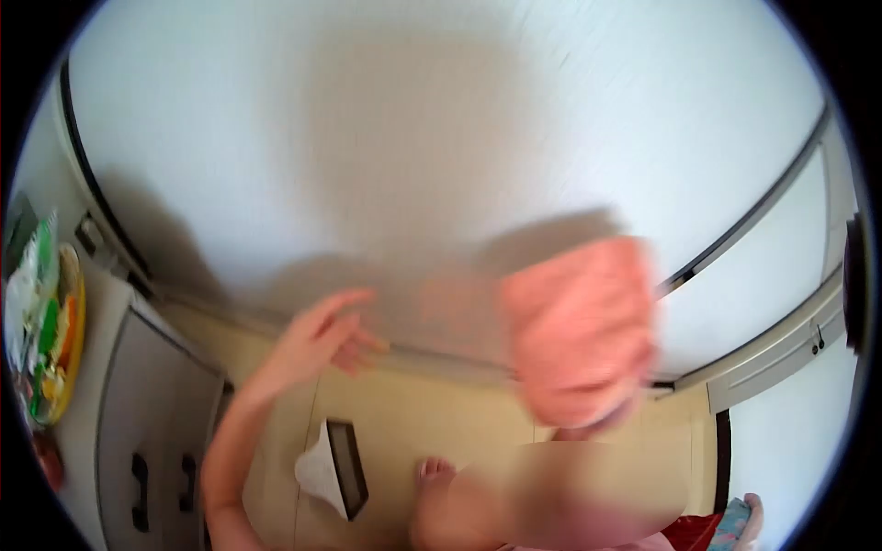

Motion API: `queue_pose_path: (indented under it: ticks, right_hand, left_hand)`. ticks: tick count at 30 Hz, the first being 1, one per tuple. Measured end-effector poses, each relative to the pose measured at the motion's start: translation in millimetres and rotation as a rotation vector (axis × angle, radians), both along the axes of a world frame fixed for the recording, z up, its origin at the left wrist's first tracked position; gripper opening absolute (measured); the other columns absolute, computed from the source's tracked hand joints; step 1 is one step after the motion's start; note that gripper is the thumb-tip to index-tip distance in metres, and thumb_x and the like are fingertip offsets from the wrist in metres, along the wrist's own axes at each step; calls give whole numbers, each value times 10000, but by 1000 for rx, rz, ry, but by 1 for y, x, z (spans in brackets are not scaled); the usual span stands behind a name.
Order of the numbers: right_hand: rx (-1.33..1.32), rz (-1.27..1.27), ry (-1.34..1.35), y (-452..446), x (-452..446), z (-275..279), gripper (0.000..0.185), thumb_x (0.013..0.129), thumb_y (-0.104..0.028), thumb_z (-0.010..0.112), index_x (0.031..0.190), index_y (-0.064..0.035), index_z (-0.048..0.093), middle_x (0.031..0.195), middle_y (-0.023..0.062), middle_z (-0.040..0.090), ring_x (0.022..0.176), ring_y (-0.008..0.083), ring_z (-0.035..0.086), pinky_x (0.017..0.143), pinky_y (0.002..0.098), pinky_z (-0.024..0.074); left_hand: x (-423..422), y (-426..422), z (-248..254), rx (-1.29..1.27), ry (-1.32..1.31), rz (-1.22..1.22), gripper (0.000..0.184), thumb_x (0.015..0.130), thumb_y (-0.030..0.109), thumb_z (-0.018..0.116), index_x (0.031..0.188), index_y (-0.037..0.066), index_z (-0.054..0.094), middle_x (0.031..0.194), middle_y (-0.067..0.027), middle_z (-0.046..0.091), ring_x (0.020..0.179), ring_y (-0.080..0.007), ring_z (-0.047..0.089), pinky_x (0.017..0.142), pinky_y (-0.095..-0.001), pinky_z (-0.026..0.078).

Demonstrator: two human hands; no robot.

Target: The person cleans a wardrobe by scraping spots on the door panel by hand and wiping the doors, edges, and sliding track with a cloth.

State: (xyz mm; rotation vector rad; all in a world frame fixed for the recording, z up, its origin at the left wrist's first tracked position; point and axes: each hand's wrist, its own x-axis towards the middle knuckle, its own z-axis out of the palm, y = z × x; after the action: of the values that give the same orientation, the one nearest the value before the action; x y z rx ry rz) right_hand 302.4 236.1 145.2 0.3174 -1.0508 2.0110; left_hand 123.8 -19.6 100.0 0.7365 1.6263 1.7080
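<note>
My left hand (pixel 335 335) is raised in front of the pale panel (pixel 230 110), its fingers apart and nothing between them. An orange-pink cloth (pixel 583 331), blurred by motion, hangs in front of the panel at the right. It covers most of my right hand (pixel 611 424), whose lower edge shows just under the cloth. Shadows of the head, the arm and the cloth fall on the panel.
A grey cabinet (pixel 152 413) stands at the left, with a yellow-rimmed tray (pixel 78 340) of packets on top. A dustpan-like white and black object (pixel 333 470) lies on the tiled floor (pixel 395 404). Red and floral fabrics (pixel 732 523) are at the lower right.
</note>
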Motion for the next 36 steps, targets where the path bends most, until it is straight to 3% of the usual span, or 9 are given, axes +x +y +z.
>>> queue_pose_path:
  ticks: [4,6,7,10,18,22,25,31,36]
  right_hand:
    - [1124,-1256,344,34,-2,170,257,911,-267,394,1006,-72,531,893,71,581,840,132,560,756,289,455]
    - [651,-1347,247,51,-56,235,402,873,-221,419,497,-92,482,501,-5,488,523,78,462,537,225,380]
    - [711,-1229,329,42,-91,265,369,861,-293,464,1129,-46,523,904,45,574,645,91,498,576,211,409]
    - [1163,-2295,300,11,-155,327,469,858,-422,450,1199,-100,475,1184,74,529,1168,191,422,980,343,278]
    - [1778,-1214,-351,-121,-219,203,525,754,-280,517,1259,-155,441,1392,101,274,1296,336,176,1023,523,125]
    - [2159,-749,303,-133,-237,72,703,679,-130,573,1328,-164,306,1324,98,346,1210,283,341,987,440,274]
    - [2555,-901,292,-126,-245,63,685,680,-145,574,1318,-175,327,1309,82,370,1220,263,339,992,439,273]
    - [2058,-1466,730,-145,-260,236,467,854,-299,411,1298,-165,353,1310,87,383,1255,302,286,1041,505,180]
    - [1576,-1870,801,-192,-299,355,328,874,-312,389,999,-103,608,1225,82,482,1194,234,368,1004,497,201]
  left_hand:
    - [11,10,10,-22,23,-218,319,935,187,386,1231,94,462,926,-97,641,777,-154,620,673,-276,505]
    - [21,13,23,1,143,-248,302,926,167,400,1203,95,496,926,-83,645,792,-145,615,697,-267,493]
    - [24,13,31,11,163,-238,302,926,167,400,1203,95,496,926,-83,645,792,-145,615,697,-267,493]
    - [34,5,61,55,370,-318,303,918,157,417,1205,101,495,925,-85,646,797,-142,619,693,-260,485]
    - [38,-7,88,252,503,-78,281,903,111,433,1159,82,543,862,-82,661,756,-109,616,665,-240,489]
    - [47,-18,90,412,432,54,272,886,76,452,1138,59,554,847,-82,662,723,-88,602,653,-230,485]
    - [52,-22,95,424,495,210,255,872,56,471,1106,47,573,837,-78,664,719,-85,599,641,-228,480]
    - [28,-11,57,267,682,731,350,855,68,486,1203,31,483,1093,-166,579,958,-255,577,820,-365,447]
    - [-19,41,22,-254,825,1252,676,812,154,493,1367,11,135,1412,-269,47,1299,-429,92,1028,-535,111]
